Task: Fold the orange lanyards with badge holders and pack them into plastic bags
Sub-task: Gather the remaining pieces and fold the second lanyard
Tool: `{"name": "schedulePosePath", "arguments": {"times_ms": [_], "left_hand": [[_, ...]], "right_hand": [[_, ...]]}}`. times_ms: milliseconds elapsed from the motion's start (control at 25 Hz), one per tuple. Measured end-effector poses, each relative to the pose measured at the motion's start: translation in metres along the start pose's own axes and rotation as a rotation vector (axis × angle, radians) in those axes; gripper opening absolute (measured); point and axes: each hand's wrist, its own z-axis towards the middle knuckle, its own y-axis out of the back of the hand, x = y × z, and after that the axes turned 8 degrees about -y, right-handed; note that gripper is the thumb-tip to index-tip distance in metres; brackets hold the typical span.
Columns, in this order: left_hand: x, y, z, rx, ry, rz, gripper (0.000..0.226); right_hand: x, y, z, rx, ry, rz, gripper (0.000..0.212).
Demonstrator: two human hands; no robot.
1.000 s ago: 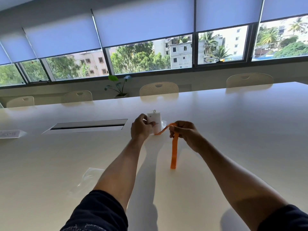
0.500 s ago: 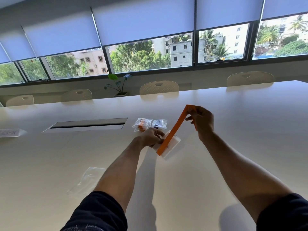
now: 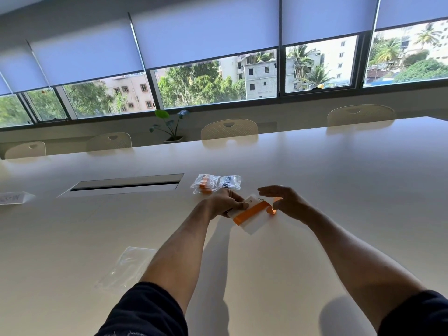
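A: Where is the badge holder (image 3: 249,218)?
B: Just above the table (image 3: 315,190), orange lanyard (image 3: 252,211) folded across it. Left hand (image 3: 224,204) grips its near-left end, thumb curled on top.
A: Right hand (image 3: 284,202)?
B: Fingers straight and together, hovering at the lanyard's loop; contact unclear.
A: Bags?
B: Two packed bags (image 3: 215,184) just beyond; one empty bag (image 3: 126,267) near left.

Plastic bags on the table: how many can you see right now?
3. Two filled bags lie side by side beyond the hands, one with orange contents, one with dark contents; an empty bag lies near-left by the left forearm.
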Motion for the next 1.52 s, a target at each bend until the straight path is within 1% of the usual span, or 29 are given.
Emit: {"name": "schedulePosePath", "arguments": {"times_ms": [80, 120, 160, 200, 280, 360, 440, 520, 680, 760, 880, 960, 1000, 1040, 1160, 1200, 1240, 1320, 1440, 1520], "left_hand": [[0.0, -0.002, 0.002, -0.01, -0.006, -0.009, 0.036], [0.0, -0.002, 0.002, -0.016, -0.007, -0.015, 0.037], [0.0, -0.002, 0.002, -0.025, -0.008, -0.018, 0.038], [0.0, -0.002, 0.002, -0.033, -0.011, -0.019, 0.037], [0.0, -0.002, 0.002, -0.03, -0.012, -0.018, 0.036], [0.0, -0.002, 0.001, -0.004, -0.01, -0.033, 0.033], [-0.001, -0.004, 0.0, 0.022, -0.008, -0.051, 0.031], [-0.004, -0.006, 0.0, 0.039, -0.011, -0.079, 0.031], [-0.007, -0.008, -0.001, 0.055, -0.043, -0.18, 0.033], [-0.006, -0.008, -0.002, 0.072, -0.05, -0.232, 0.036], [-0.005, -0.008, -0.001, 0.089, -0.058, -0.249, 0.031], [-0.007, -0.007, 0.001, 0.073, -0.087, -0.286, 0.025], [-0.01, -0.008, 0.001, 0.04, -0.114, -0.323, 0.023], [-0.014, -0.009, 0.001, -0.014, -0.142, -0.351, 0.023], [-0.023, -0.013, 0.003, -0.276, -0.188, -0.343, 0.031], [-0.025, -0.014, 0.004, -0.364, -0.194, -0.355, 0.031], [-0.025, -0.014, 0.006, -0.444, -0.194, -0.379, 0.029], [-0.024, -0.014, 0.009, -0.566, -0.176, -0.431, 0.028], [-0.021, -0.011, 0.012, -0.648, -0.156, -0.417, 0.032], [-0.018, -0.009, 0.012, -0.661, -0.152, -0.393, 0.028]], "right_hand": [[-0.003, -0.001, 0.0, -0.008, 0.03, 0.038, 0.07], [-0.003, -0.002, -0.001, -0.006, 0.048, 0.018, 0.067], [-0.005, -0.003, -0.001, -0.016, 0.074, -0.056, 0.062], [-0.007, -0.004, -0.001, -0.055, 0.102, -0.179, 0.056], [-0.009, -0.005, -0.001, -0.204, 0.157, -0.406, 0.036], [-0.005, -0.003, -0.002, -0.324, 0.197, -0.471, 0.022], [-0.001, -0.003, -0.003, -0.377, 0.216, -0.485, 0.019], [0.002, -0.004, -0.003, -0.407, 0.214, -0.507, 0.021], [0.0, -0.004, -0.002, -0.41, 0.194, -0.438, 0.035], [-0.003, -0.005, -0.002, -0.417, 0.163, -0.407, 0.038], [-0.005, -0.01, -0.002, -0.441, 0.137, -0.358, 0.034], [-0.004, -0.015, -0.004, -0.448, 0.102, -0.292, 0.023], [-0.002, -0.018, -0.004, -0.436, 0.088, -0.249, 0.018], [0.0, -0.021, -0.004, -0.404, 0.068, -0.19, 0.017], [0.007, -0.035, -0.003, -0.246, -0.001, 0.074, 0.023], [0.008, -0.04, -0.003, -0.199, -0.017, 0.156, 0.021], [0.01, -0.044, -0.002, -0.159, -0.026, 0.204, 0.017], [0.011, -0.05, -0.002, -0.087, -0.031, 0.218, 0.013], [0.013, -0.055, -0.006, -0.051, -0.001, 0.19, 0.014], [0.017, -0.054, -0.009, -0.062, 0.034, 0.183, 0.012]]}}
